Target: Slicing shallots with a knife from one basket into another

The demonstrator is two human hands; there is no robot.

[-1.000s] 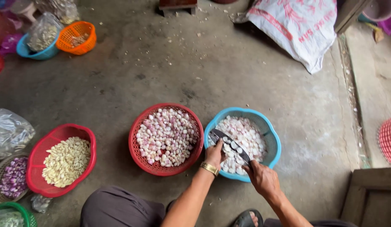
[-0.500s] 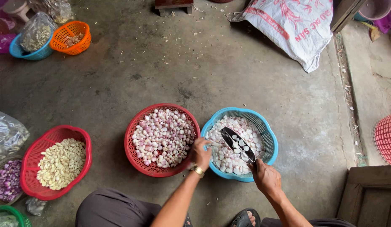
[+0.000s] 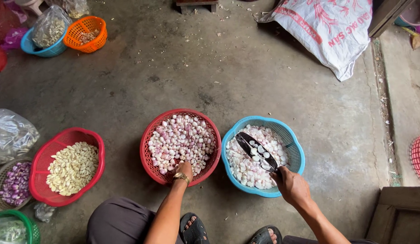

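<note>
While a red basket of pale peeled cloves [image 3: 72, 167] sits at far left on the concrete floor [image 3: 264, 81], the left hand [image 3: 183, 170] dips, fingers curled, into the middle red basket [image 3: 151, 131] of pinkish shallots [image 3: 183, 140]; the right hand [image 3: 289, 185] grips a dark knife [image 3: 256, 151], its blade dotted with pieces, over the blue basket [image 3: 296, 151].

Baskets [image 3: 181, 116] on concrete floor [image 3: 246, 68]
</note>
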